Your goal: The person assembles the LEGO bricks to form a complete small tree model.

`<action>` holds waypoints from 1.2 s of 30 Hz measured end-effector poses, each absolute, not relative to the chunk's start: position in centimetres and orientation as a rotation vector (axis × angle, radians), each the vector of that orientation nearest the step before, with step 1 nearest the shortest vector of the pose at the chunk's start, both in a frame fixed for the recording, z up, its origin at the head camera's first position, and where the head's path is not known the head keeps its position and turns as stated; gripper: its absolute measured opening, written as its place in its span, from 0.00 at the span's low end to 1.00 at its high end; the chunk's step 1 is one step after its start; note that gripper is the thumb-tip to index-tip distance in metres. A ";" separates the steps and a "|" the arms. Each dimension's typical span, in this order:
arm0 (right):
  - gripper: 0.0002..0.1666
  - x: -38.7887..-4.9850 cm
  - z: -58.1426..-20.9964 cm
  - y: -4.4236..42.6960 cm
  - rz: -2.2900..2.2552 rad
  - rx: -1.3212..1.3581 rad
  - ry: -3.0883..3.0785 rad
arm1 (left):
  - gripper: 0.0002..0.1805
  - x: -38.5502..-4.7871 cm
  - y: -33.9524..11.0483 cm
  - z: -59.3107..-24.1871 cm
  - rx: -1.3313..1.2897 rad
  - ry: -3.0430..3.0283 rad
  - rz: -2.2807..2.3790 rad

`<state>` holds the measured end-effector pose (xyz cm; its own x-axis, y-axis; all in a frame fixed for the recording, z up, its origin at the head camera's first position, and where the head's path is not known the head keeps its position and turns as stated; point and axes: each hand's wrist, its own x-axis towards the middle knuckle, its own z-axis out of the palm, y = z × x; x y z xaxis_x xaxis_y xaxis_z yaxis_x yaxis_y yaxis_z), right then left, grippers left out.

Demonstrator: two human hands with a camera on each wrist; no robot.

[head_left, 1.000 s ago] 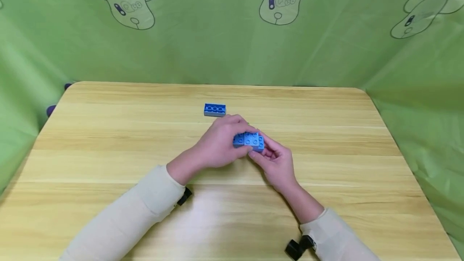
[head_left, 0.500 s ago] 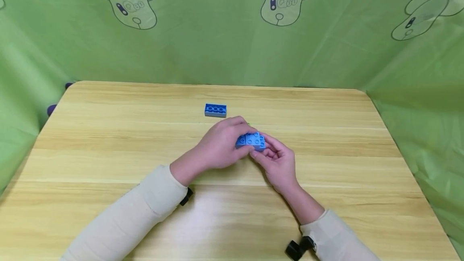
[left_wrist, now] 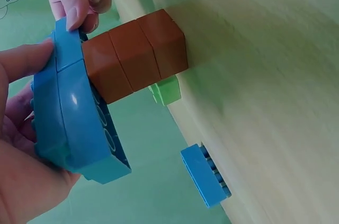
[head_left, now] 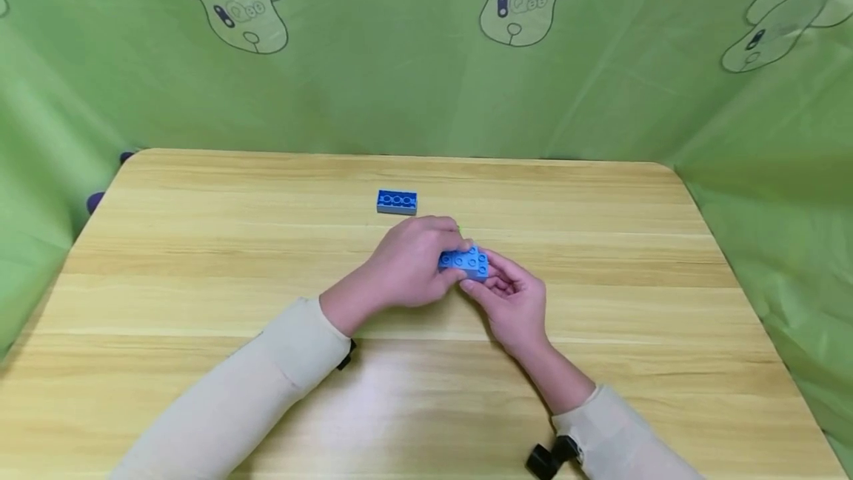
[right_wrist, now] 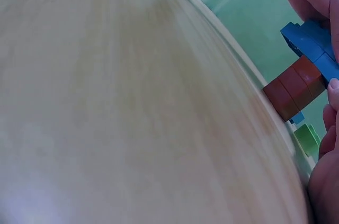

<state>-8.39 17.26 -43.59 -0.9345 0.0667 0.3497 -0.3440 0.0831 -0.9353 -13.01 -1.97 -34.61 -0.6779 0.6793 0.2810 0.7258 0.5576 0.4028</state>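
Both hands are on a blue brick block [head_left: 472, 264], two layers thick, which sits on top of a column of several brown bricks [left_wrist: 134, 54] standing on the table. The left hand [head_left: 415, 261] grips the block from the left, thumb along its near side and fingers over the far side. The right hand [head_left: 516, 306] pinches its right end between thumb and fingers. In the right wrist view the brown column [right_wrist: 295, 87] is under the blue block [right_wrist: 312, 44]; from the head view the column is hidden.
A loose blue brick [head_left: 397, 203] lies with its hollow underside up, behind the left hand. A green piece [left_wrist: 167, 90] stands on the table behind the brown column. Green printed cloth [head_left: 400, 95] hangs around the wooden table [head_left: 200, 243].
The left hand has shifted slightly right along the blue block, and its fingers cover more of the top studs. The right hand keeps its pinch, with only a tiny shift.
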 end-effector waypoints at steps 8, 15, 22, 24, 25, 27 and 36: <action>0.29 -8.5 -43.7 17.3 1.882 0.291 -2.078 | 0.19 -13.1 -2.1 -34.8 -1.195 -2.697 -0.845; 0.29 -8.6 -43.8 17.6 1.954 0.279 -2.040 | 0.25 -13.4 -2.5 -34.9 -1.235 -2.699 -0.993; 0.30 -8.7 -43.5 17.4 1.937 0.254 -2.110 | 0.24 -16.0 -5.8 -35.4 -0.916 -2.655 -1.386; 0.30 -8.7 -43.4 17.4 1.942 0.235 -2.123 | 0.23 -17.2 -7.0 -36.0 -0.767 -2.675 -1.415; 0.30 -8.7 -43.4 17.3 1.947 0.230 -2.123 | 0.23 -17.8 -7.5 -36.3 -0.706 -2.702 -1.404; 0.30 -8.7 -43.3 17.3 1.952 0.223 -2.125 | 0.26 -18.8 -8.3 -37.2 -0.614 -2.789 -1.320; 0.30 -8.6 -43.3 17.5 1.956 0.225 -2.135 | 0.41 -21.5 -8.7 -39.4 -0.555 -3.144 -0.857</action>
<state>-8.63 17.45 -43.29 -0.9601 0.0457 0.2758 -0.2708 0.0938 -0.9581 -21.52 -8.70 -39.43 -0.9306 0.3595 -0.0686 0.2749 0.8105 0.5172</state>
